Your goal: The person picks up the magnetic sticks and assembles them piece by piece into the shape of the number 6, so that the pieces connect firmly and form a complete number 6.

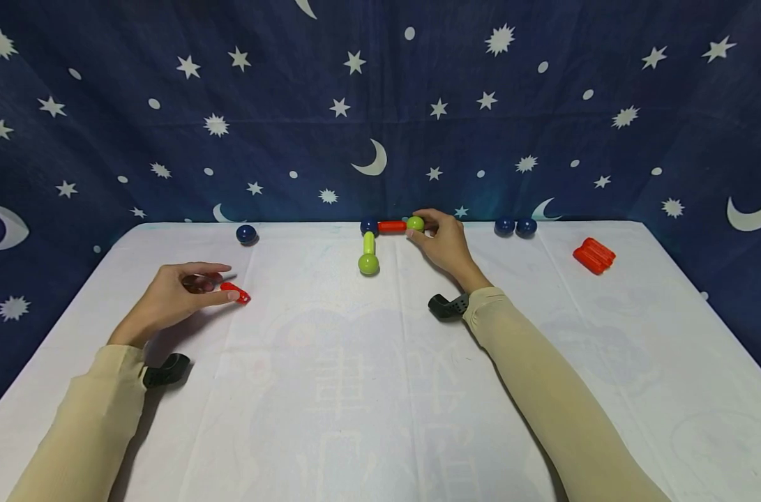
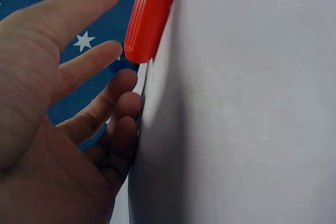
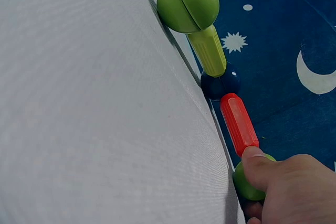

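My left hand is low over the left side of the table, thumb and fingers spread apart. A short ridged red rod lies at the thumb tip; the left wrist view shows the red rod with the fingers loosely bent beside it. At the back middle, my right hand pinches a green ball between thumb and fingers, partly covering it. That ball sits at the end of another red rod, which meets a dark blue ball. A yellow-green rod runs from the blue ball to a second green ball.
A lone dark blue ball is at the back left. Two more blue balls sit side by side right of my right hand. Several red rods lie together farther right. A dark blue cloth with stars hangs behind the white table.
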